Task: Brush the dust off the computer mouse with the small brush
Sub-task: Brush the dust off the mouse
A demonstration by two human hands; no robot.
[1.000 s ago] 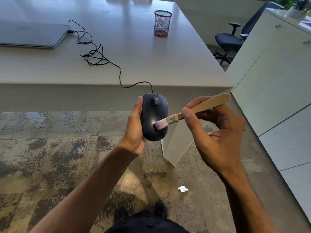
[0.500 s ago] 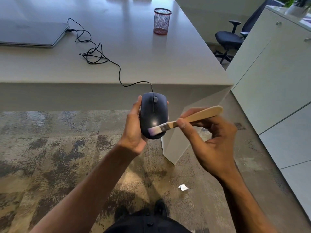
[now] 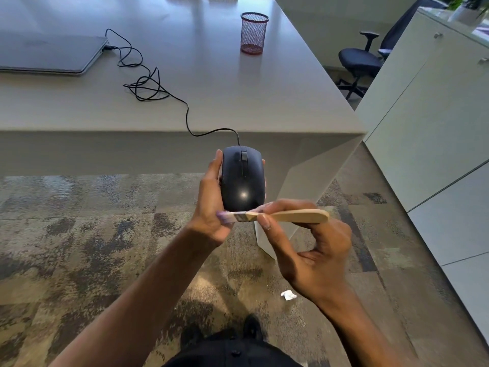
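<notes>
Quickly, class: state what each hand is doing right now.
Left hand: grips the black mouse.
Right hand: pinches the small brush by its wooden handle.

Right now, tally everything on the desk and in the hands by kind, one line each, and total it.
On the desk:
Laptop, closed: 1
Mesh pen cup: 1
In the hands:
Mouse, with its cable running back across the desk, in the left hand: 1
Brush, in the right hand: 1
Total: 4
</notes>
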